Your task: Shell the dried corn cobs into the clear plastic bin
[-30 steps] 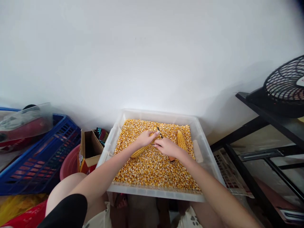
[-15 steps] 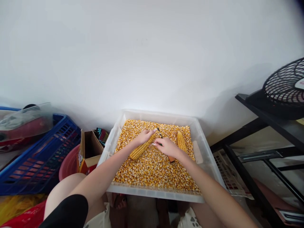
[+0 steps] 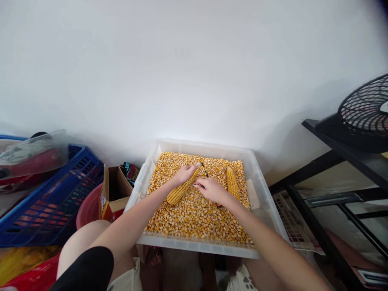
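Observation:
A yellow corn cob (image 3: 180, 193) lies tilted over loose corn kernels (image 3: 194, 220) in a translucent plastic bin (image 3: 200, 246). My left hand (image 3: 185, 174) is closed around its upper part, thumb towards the far end. Close to the cob's right side is my right hand (image 3: 210, 189), its fingers pinched; a thin pale tip shows at them, too small to name. A narrow dark piece (image 3: 204, 169) shows just beyond the right hand, its kind unclear. Right of that hand, a second corn cob (image 3: 232, 184) rests on the kernels, partly hidden by my right wrist.
Left of the bin are an open cardboard box (image 3: 117, 184), a pink basin (image 3: 87, 206) and a blue crate (image 3: 51, 202). A black metal frame (image 3: 315, 222) stands at the right with a fan (image 3: 366, 109) on it. Behind the bin rises a white wall (image 3: 194, 81).
My right hand has shifted slightly down along the cob, and less of the orange-brown piece under it shows. The left hand keeps its hold; the view has moved slightly.

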Demonstrator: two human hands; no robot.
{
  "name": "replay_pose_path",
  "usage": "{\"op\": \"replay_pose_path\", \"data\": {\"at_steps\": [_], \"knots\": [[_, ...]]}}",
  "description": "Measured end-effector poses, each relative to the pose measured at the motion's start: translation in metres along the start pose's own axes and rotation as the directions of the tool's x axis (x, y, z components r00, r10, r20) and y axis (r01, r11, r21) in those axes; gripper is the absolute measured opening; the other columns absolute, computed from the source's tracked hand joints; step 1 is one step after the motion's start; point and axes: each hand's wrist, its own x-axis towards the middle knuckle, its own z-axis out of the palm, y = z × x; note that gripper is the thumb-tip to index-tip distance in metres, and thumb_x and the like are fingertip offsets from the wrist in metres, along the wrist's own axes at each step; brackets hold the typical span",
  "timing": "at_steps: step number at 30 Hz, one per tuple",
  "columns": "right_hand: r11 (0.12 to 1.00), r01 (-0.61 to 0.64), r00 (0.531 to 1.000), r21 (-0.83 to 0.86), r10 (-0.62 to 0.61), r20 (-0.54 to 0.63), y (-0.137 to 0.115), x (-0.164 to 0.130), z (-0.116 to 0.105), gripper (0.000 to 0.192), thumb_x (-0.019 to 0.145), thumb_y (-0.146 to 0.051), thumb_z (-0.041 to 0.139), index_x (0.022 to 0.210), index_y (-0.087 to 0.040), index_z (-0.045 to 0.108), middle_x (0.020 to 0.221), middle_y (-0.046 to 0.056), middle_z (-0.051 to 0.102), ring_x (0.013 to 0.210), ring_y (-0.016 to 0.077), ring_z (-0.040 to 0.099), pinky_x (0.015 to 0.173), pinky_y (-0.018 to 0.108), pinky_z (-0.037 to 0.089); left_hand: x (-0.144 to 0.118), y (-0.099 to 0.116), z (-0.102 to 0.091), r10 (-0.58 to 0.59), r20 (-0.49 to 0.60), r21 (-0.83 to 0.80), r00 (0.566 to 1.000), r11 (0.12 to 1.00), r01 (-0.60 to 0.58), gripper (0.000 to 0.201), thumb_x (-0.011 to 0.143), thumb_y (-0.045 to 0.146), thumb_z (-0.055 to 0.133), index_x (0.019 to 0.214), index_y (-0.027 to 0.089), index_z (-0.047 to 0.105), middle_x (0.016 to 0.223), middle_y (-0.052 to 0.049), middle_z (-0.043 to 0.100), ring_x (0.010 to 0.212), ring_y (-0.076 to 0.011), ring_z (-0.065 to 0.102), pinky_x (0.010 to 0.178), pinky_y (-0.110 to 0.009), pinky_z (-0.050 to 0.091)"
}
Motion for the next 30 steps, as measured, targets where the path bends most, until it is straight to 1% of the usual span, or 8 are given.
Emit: {"op": "replay_pose_path", "data": {"at_steps": [6,10,14,17,25,27,30], "knots": [[0.998,-0.035,0.999,-0.057,0.035,0.011,-0.002,0.000,0.001,0.022,0.089,-0.026,0.040,0.087,-0.017,0.060,0.075,0.003,0.063,0.065,0.0114,0.053,0.058,0.022,0.028,0.002,-0.003,0.001,-0.026,-0.012,-0.008,1.000,1.000,0.026,0.057,0.074,0.070,0.030,0.053,0.018,0.040,0.049,0.003,0.034,0.053,-0.0126,0.034,0.052,-0.026,0.026],[0.991,-0.053,0.998,-0.120,0.055,0.012,-0.007,0.001,0.003,0.024,0.090,-0.026,0.038,0.086,-0.017,0.060,0.077,0.004,0.065,0.067,0.0124,0.056,0.059,0.023,0.029,0.003,-0.004,0.001,-0.045,-0.027,0.004,0.999,0.999,0.046,0.058,0.073,0.070,0.030,0.052,0.017,0.041,0.049,0.002,0.036,0.054,-0.0132,0.037,0.052,-0.026,0.027],[0.975,-0.083,0.996,-0.206,0.083,-0.011,-0.012,0.000,0.006,0.025,0.090,-0.026,0.035,0.087,-0.018,0.059,0.079,0.006,0.066,0.068,0.0143,0.059,0.059,0.025,0.029,0.004,-0.005,0.003,-0.036,-0.062,0.032,0.997,0.999,0.038,0.059,0.074,0.069,0.029,0.052,0.016,0.045,0.049,0.001,0.038,0.055,-0.0140,0.038,0.054,-0.026,0.028],[0.966,-0.105,0.994,-0.237,0.108,0.001,-0.017,-0.001,0.007,0.026,0.090,-0.025,0.034,0.089,-0.018,0.059,0.081,0.007,0.067,0.071,0.0156,0.060,0.060,0.025,0.031,0.003,-0.005,0.005,-0.024,-0.078,0.056,0.997,0.998,0.028,0.059,0.075,0.069,0.028,0.051,0.017,0.044,0.048,0.001,0.039,0.053,-0.0139,0.038,0.053,-0.026,0.028],[0.927,-0.217,0.971,-0.307,0.238,0.030,-0.038,-0.002,0.014,0.023,0.087,-0.015,0.033,0.095,-0.015,0.055,0.082,0.011,0.066,0.074,0.0197,0.063,0.061,0.026,0.037,0.003,-0.008,0.008,-0.013,-0.154,0.113,0.988,0.993,0.031,0.060,0.075,0.069,0.027,0.050,0.017,0.045,0.048,0.000,0.045,0.054,-0.0155,0.044,0.055,-0.026,0.029],[0.926,-0.210,0.972,-0.313,0.233,0.038,-0.038,-0.002,0.016,0.023,0.087,-0.014,0.033,0.096,-0.015,0.054,0.083,0.012,0.066,0.074,0.0197,0.063,0.061,0.026,0.038,0.002,-0.009,0.008,-0.013,-0.160,0.133,0.987,0.990,0.034,0.060,0.076,0.068,0.027,0.050,0.017,0.045,0.049,-0.001,0.047,0.055,-0.0160,0.045,0.055,-0.026,0.030],[0.934,-0.187,0.975,-0.305,0.213,0.054,-0.035,-0.001,0.018,0.023,0.087,-0.015,0.033,0.096,-0.016,0.054,0.083,0.012,0.066,0.075,0.0204,0.063,0.062,0.027,0.039,0.000,-0.008,0.009,-0.014,-0.140,0.164,0.990,0.986,0.037,0.059,0.077,0.067,0.027,0.051,0.017,0.045,0.050,-0.002,0.049,0.055,-0.0169,0.048,0.054,-0.026,0.030]]}}
